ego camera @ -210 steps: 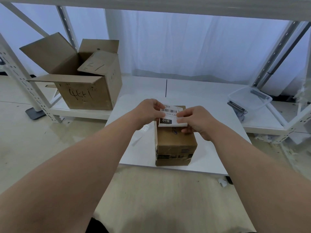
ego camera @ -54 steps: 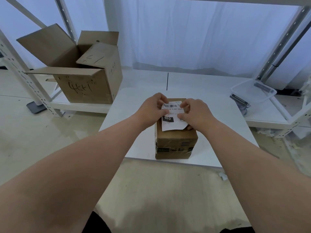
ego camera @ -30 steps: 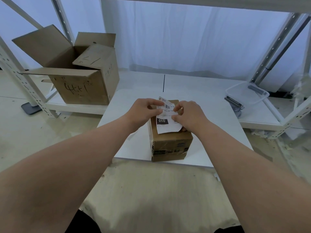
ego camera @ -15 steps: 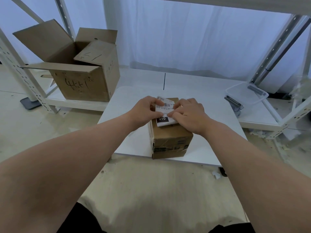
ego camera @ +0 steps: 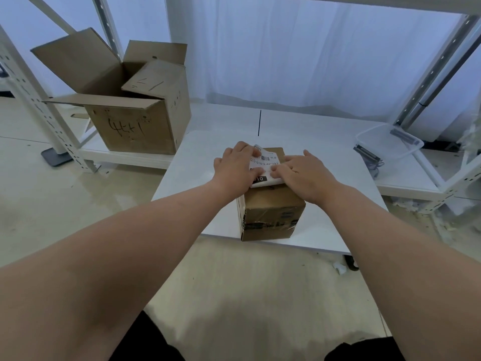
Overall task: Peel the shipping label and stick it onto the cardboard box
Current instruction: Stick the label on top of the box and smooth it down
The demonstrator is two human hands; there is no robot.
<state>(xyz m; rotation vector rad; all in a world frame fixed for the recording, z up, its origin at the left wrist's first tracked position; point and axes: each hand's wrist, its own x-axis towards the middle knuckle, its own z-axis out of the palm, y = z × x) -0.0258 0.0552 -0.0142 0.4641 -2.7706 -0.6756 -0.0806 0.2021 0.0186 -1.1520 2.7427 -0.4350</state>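
A small brown cardboard box (ego camera: 270,217) stands on the low white table (ego camera: 338,204) near its front edge. The white shipping label (ego camera: 264,162), with a barcode and a black "010" patch, lies flat across the box's top. My left hand (ego camera: 235,169) presses on the label's left part with fingers laid over it. My right hand (ego camera: 303,173) lies flat on the label's right part, fingers straight and pointing left. The hands hide much of the label and the box top.
A large open cardboard box (ego camera: 125,105) with handwriting stands on the low shelf at the left. A clear plastic tray (ego camera: 389,142) sits on the shelf at the right. White rack posts (ego camera: 41,108) frame both sides; a white curtain hangs behind.
The label, held up and pinched by both hands a second ago, now lies down on the box top. Both hands have flattened onto it.
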